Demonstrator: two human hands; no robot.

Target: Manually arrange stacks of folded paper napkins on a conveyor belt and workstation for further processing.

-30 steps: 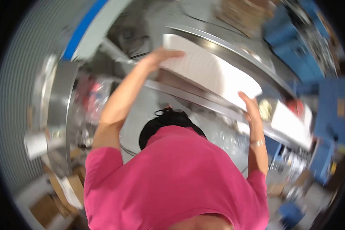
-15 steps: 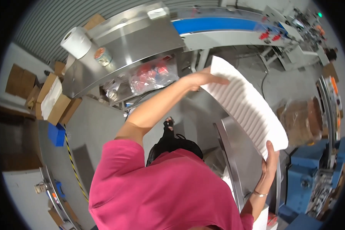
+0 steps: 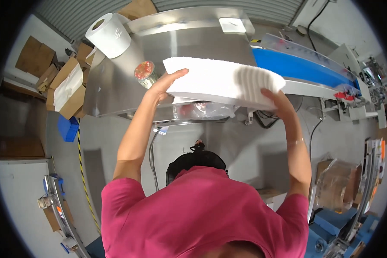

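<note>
**Long, curved white bundle with cross ribs (image 3: 223,81) is held at both ends**

Through the head camera I see both bare hands closed on this bundle, one near each end. The left hand (image 3: 164,87) grips the left end: the thumb lies over the upper face and the other fingers go round the near lower edge. I judge this grip as spread moderately, about as wide as the bundle is thick. The right hand (image 3: 281,103) holds the right end, with one digit pressed on the near side; its other fingers are hidden from me, so I cannot tell how wide they are spread.

The bundle is in front of the shiny stainless-steel table (image 3: 116,86), covering part of its near edge, and its right end comes near the flat blue conveyor belt (image 3: 305,69). I cannot tell if it touches the table. Just beside the left hand stands a clear round container with a red-patterned top (image 3: 144,70), and farther left is a thick white roll (image 3: 109,36).

Half a second ago, the bundle sloped steeply down to the right, over the grey floor and a metal bench. Now the person has turned to the table and the bundle lies almost crosswise. Both hands have kept their ends.
</note>
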